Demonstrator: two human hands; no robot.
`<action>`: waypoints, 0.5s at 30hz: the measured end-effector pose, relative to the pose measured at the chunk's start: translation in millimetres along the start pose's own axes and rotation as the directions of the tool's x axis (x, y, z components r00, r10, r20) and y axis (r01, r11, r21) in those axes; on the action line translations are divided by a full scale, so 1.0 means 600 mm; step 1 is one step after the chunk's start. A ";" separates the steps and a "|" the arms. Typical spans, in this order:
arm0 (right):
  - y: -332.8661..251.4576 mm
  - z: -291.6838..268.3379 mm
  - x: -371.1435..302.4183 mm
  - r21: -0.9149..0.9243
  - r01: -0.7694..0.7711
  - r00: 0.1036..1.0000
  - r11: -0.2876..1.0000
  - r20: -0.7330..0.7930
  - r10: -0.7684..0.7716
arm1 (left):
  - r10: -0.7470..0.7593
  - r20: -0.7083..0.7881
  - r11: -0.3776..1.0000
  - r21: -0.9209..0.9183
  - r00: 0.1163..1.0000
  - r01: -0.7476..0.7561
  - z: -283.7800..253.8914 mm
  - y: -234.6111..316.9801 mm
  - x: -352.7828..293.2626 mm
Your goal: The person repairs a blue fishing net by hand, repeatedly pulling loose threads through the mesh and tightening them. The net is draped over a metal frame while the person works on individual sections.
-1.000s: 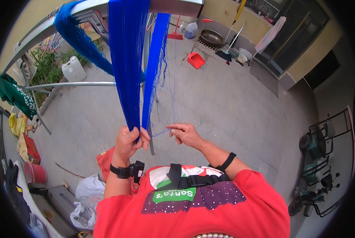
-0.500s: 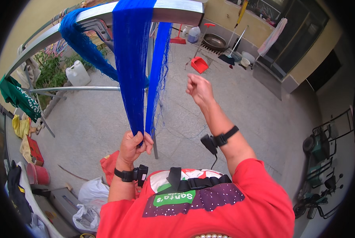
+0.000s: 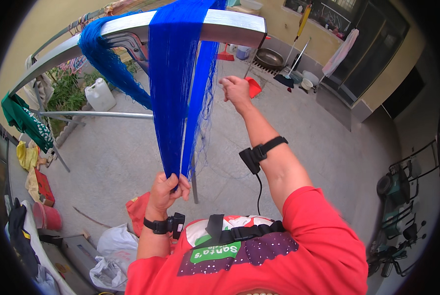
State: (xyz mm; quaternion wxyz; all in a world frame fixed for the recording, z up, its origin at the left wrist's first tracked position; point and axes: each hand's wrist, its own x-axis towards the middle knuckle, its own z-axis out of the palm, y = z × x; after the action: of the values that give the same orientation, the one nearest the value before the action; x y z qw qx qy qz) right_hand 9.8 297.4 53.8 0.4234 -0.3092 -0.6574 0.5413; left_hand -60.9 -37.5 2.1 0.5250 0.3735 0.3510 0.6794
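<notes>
A long skein of bright blue thread hangs over a silver metal bar and narrows downward. At its lower end my left hand is closed round the gathered strands. The skein's rear part hangs just to the right, with loose, frayed strands along its edge. To the right of these strands my right hand is raised, fingers curled together as in a pinch; anything between them is too fine to make out. A darker blue skein is draped over the bar farther left.
The bar belongs to a metal frame with a lower rail and legs. A green cloth hangs at left. A white jug, a red dustpan and a wide metal pan stand beyond. White bags lie at lower left.
My right hand has moved left, closer to the loose strands. My left hand keeps its hold on the skein's lower end. The view has shifted slightly.
</notes>
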 end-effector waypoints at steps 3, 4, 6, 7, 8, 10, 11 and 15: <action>0.017 -0.046 -0.012 0.050 -0.059 0.995 0.997 -0.078 0.063 | -0.014 0.021 1.000 -0.010 1.000 0.014 -0.008 -0.001 -0.001; 0.021 -0.057 -0.017 0.004 -0.070 0.990 0.998 -0.126 0.070 | -0.022 0.027 1.000 -0.010 0.999 0.022 -0.011 -0.001 0.000; 0.023 -0.078 -0.023 0.035 -0.130 0.978 0.991 -0.159 0.134 | -0.018 0.039 1.000 -0.015 0.999 0.018 -0.018 0.000 0.003; 0.023 -0.089 -0.025 0.058 -0.155 0.972 0.986 -0.171 0.163 | -0.008 0.042 1.000 -0.020 0.999 0.009 -0.020 0.000 0.002; 0.022 -0.100 -0.028 0.108 -0.167 0.967 0.980 -0.176 0.184 | 0.002 0.043 1.000 -0.025 0.999 -0.001 -0.021 0.001 0.003; 0.021 -0.120 -0.035 0.219 -0.187 0.958 0.958 -0.174 0.227 | -0.018 0.043 1.000 -0.015 0.999 0.018 -0.026 0.006 0.003; 0.022 -0.126 -0.039 0.222 -0.195 0.956 0.955 -0.176 0.236 | -0.017 0.047 1.000 -0.020 0.999 0.018 -0.027 0.007 0.003; 0.028 -0.137 -0.056 0.231 -0.197 0.959 0.953 -0.156 0.236 | -0.027 0.040 1.000 0.000 0.999 0.028 -0.025 0.011 0.002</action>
State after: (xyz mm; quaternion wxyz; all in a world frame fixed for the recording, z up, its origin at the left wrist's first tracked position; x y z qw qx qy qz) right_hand 97.6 309.2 34.5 0.4502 -0.3803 -0.5161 0.6215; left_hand -77.0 -39.2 0.8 0.5413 0.3818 0.3454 0.6648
